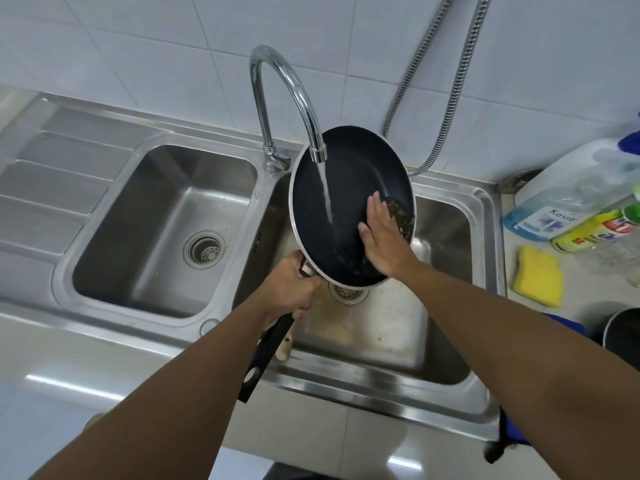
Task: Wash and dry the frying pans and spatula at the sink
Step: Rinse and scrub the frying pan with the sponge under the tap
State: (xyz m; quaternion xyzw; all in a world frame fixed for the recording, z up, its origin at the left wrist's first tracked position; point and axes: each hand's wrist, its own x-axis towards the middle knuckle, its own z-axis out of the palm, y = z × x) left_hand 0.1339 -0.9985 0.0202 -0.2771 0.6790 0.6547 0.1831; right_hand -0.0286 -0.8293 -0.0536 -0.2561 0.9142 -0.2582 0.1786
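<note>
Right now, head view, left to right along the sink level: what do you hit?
Ribbed drainboard → left basin → frying pan under the running tap, over the right basin → yellow sponge on the counter.

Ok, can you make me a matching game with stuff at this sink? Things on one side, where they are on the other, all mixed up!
Things:
1. frying pan
2. yellow sponge
3. left hand
4. right hand

Places:
A. flat on the inside of the pan
B. tilted under the running faucet
C. lying on the counter right of the sink
D. wrapped around the pan's handle

Pairs: 1-B, 2-C, 3-D, 4-A
</note>
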